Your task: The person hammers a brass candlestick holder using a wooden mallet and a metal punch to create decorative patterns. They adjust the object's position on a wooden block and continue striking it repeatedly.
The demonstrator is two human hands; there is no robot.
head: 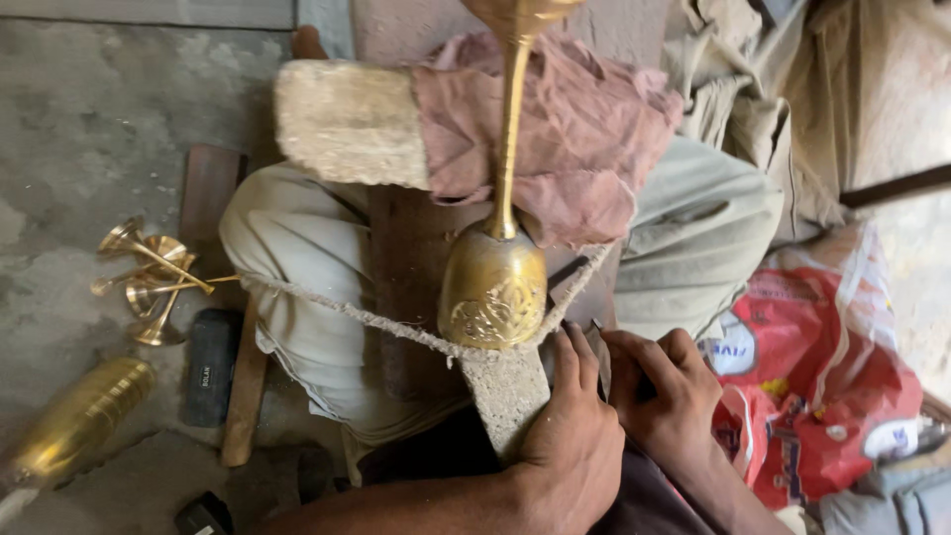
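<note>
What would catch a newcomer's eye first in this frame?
The shiny brass piece at the centre, its embossed bell end lying on a grey block with a rope drawn across it. Just below, the left hand grips the block and the right hand is closed beside it. At far left, small brass trumpets lie on the floor.

A brass goblet (493,282) is laid bowl-down on a stone block (507,394) and is bound there by a rope (342,309). The block's near end is gripped by the left hand (570,436); a thin tool is pinched in the right hand (666,396) just beside it. Small brass horns (149,277) are lying on the floor (89,129).
</note>
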